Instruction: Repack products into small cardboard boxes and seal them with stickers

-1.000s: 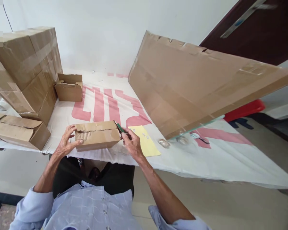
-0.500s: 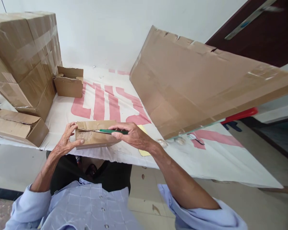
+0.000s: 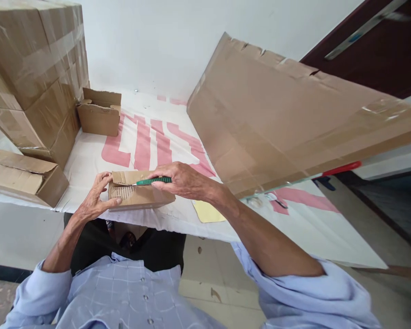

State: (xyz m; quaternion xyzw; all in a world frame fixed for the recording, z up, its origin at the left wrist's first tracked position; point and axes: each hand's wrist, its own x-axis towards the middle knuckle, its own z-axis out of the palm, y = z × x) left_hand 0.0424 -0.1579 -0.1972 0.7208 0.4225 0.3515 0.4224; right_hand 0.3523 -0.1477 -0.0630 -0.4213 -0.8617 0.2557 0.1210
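A small cardboard box [image 3: 150,197] lies near the front edge of the cloth-covered table, a ragged slit and torn corrugated ridges along its top. My left hand [image 3: 99,197] grips its left end, thumb on the near side and fingers curled behind. In my right hand [image 3: 178,180] is a green utility knife [image 3: 154,181], held over the box with its thin metal tip at the slit. The tip itself is hard to make out against the cardboard.
Stacked taped cartons [image 3: 30,68] rise at the left, with a long closed box [image 3: 23,176] before them and a small open box [image 3: 99,114] beside them. A large cardboard sheet [image 3: 277,119] leans at the right. Yellow paper [image 3: 208,212] lies by my right forearm.
My right hand has moved the knife left along the slit, closer to my left hand. More of the yellow paper shows. My left hand keeps its hold; the view has shifted slightly.
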